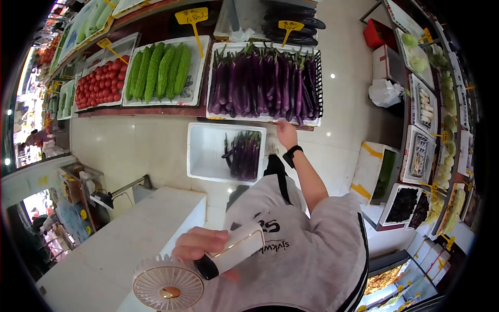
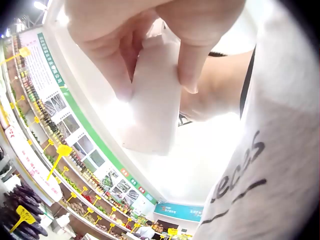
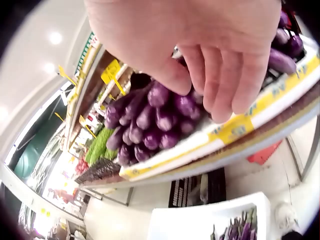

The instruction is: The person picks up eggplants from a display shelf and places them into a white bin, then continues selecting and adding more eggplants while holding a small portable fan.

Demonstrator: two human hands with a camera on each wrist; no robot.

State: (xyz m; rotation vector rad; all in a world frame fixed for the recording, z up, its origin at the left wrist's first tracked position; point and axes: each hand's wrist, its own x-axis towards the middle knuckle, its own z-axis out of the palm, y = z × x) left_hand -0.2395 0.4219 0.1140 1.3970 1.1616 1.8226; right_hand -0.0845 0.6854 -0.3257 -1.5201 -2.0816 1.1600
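My left hand [image 1: 200, 243] grips a white handheld fan [image 1: 169, 292] with gold trim in front of the shirt, its round grille toward the lower left. In the left wrist view, thumb and fingers pinch its white handle [image 2: 156, 95]. At the front edge of the eggplant display, my right hand [image 1: 287, 134] reaches forward, a dark band on its wrist. Its fingers [image 3: 220, 85] hang down, loosely bent, beside the blunt ends of the long purple eggplants [image 3: 165, 115]. Below the display, a white foam box [image 1: 205, 156] on the floor holds several eggplants [image 1: 244, 156] along its right side.
Bitter melons [image 1: 158, 72] and red tomatoes [image 1: 101, 83] lie in trays left of the eggplants. Darker eggplants [image 1: 296, 23] lie behind. A white counter [image 1: 125, 234] stands at lower left. Vegetable shelves and a foam carton [image 1: 366, 169] line the right side of the tiled aisle.
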